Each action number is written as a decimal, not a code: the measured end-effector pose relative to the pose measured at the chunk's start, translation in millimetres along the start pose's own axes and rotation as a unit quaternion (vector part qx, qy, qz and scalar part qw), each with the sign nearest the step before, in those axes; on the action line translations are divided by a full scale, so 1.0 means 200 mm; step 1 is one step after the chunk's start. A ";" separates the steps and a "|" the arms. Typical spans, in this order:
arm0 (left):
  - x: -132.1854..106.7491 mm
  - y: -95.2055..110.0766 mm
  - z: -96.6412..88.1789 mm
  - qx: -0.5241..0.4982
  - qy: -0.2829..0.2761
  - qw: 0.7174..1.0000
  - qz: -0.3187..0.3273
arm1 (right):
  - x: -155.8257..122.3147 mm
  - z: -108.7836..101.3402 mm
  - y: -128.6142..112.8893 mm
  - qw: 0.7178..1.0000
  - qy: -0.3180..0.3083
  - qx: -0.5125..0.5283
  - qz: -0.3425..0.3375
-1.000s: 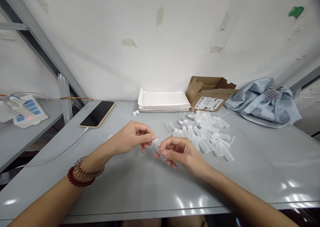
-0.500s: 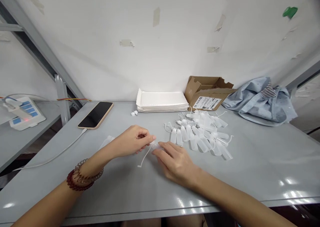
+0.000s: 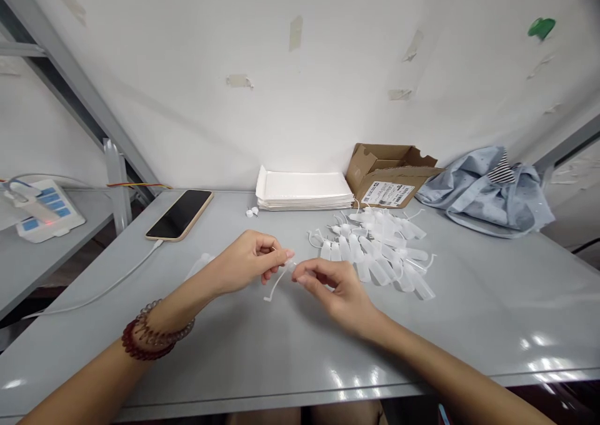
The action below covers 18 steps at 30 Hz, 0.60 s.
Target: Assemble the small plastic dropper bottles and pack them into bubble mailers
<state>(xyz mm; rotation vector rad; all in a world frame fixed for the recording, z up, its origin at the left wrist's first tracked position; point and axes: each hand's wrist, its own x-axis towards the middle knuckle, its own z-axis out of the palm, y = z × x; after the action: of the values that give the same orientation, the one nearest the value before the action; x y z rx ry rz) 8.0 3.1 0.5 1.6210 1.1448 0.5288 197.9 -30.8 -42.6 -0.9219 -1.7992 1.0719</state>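
A small translucent plastic bottle (image 3: 290,265) is held between my hands above the table, mostly covered by fingers. My left hand (image 3: 246,262) is closed, thumb and forefinger pinching its top end. From there a thin white strap (image 3: 275,286) hangs down toward me. On the other side, my right hand (image 3: 344,294) is closed with thumb and fingertips around the bottle's body. Just beyond my right hand lies a pile of similar translucent bottles (image 3: 377,267), many with white tops and thin straps. Behind my left forearm, a clear plastic piece (image 3: 200,264) is partly hidden.
A phone (image 3: 179,215) on a white cable lies at the left. Small white caps (image 3: 252,212) sit near a stack of white envelopes (image 3: 307,190) by the wall. An open cardboard box (image 3: 391,178) and light blue cloth (image 3: 487,194) stand back right.
Both hands have risen slightly with the bottle. My right hand's fingers have shifted and curled differently around it. The strap's free end has moved up and a little to the right.
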 end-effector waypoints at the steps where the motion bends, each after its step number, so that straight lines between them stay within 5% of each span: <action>1: -0.01 0.01 0.00 0.005 0.001 1.000 0.007 | 0.01 -0.01 -0.01 0.997 -0.012 0.066 0.045; 6: -0.03 0.03 -0.01 0.016 0.009 0.998 0.058 | 0.04 -0.05 -0.02 0.908 -0.072 0.379 0.163; 11: -0.04 0.03 -0.02 0.004 -0.003 0.996 0.090 | 0.05 -0.06 0.00 0.837 -0.114 0.483 0.230; 14: -0.02 0.03 -0.02 0.023 -0.002 0.996 0.088 | 0.04 -0.04 0.00 0.870 -0.115 0.436 0.197; 18: 0.00 0.00 -0.01 0.085 0.004 0.995 0.047 | 0.00 0.02 0.01 0.992 -0.056 0.115 0.016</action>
<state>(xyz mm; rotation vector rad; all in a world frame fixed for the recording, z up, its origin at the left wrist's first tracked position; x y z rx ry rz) 6.2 3.5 1.6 1.8283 1.1501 0.5096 195.5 -30.8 -46.2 -0.7676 -1.7112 1.3431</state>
